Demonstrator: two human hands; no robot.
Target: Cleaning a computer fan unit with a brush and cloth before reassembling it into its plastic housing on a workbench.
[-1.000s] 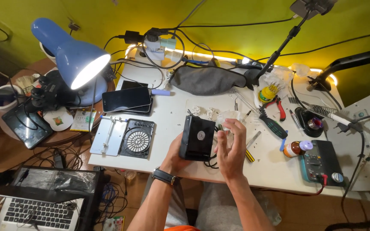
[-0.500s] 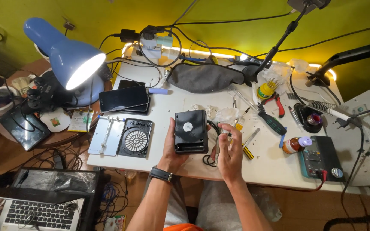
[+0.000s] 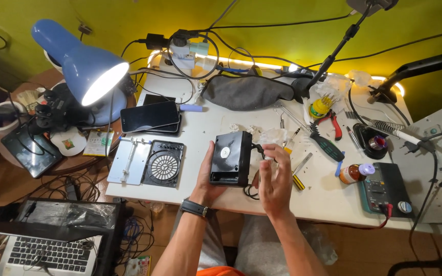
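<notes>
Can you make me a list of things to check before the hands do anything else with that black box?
1. Left hand grips the black box: ok, fingers wrap its left edge.
2. Right hand free to help: cannot tell, its fingertips pinch near something at the box's cord.
3. Black cord untangled: not ok, it loops under the box.
4. Screwdriver within reach: ok, beside the right hand.
5. Light on the work: ok, blue lamp is lit.

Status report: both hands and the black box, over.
Left hand grips black box above white table. Right hand open beside it, at its cable. Nothing blocking.
</notes>
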